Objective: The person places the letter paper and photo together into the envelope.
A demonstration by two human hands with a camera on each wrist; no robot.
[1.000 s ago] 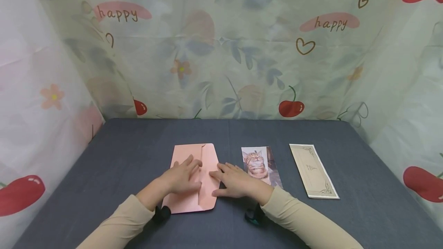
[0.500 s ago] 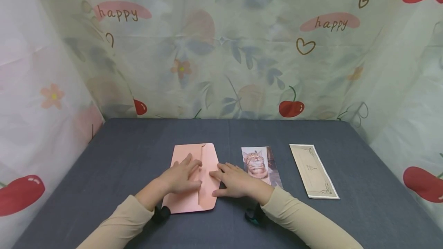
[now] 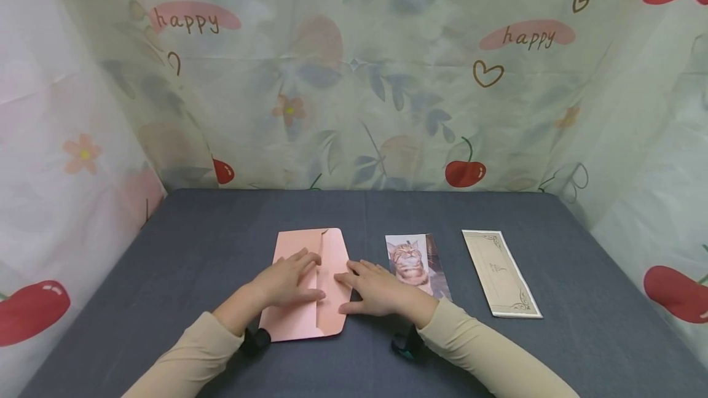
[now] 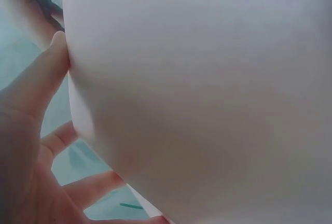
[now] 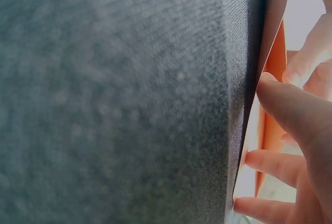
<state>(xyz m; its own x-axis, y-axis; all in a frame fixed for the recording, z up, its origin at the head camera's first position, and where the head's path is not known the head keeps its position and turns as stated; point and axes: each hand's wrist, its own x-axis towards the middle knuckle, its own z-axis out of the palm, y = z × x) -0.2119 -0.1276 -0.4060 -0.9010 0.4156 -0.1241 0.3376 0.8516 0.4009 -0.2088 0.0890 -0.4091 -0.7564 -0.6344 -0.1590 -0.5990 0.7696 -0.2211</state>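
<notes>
A pink envelope (image 3: pixel 293 322) lies on the dark cloth with its flap (image 3: pixel 334 241) unfolded to the right. The left hand (image 3: pixel 287 281) rests on the envelope's body, fingertips and thumb near the opening edge. On the flap's right side lies the right hand (image 3: pixel 376 290), its fingers spread and touching the paper. The left wrist view has the left hand (image 4: pixel 36 146) with fingertips against the pale paper surface (image 4: pixel 207 105). In the right wrist view the right hand (image 5: pixel 295 146) touches the envelope's edge with thumb and fingertips.
Just beyond the right wrist lies a cat photo card (image 3: pixel 408 260), partly covered by that arm. Farther right is a beige card with ornate corners (image 3: pixel 500 272). A dark cloth (image 3: pixel 221 232) covers the table, and printed curtains (image 3: pixel 354 78) stand behind and at the sides.
The left hand has shifted slightly on the envelope, its thumb moving a little right and its fingers drawing slightly back. The right hand has stayed in place.
</notes>
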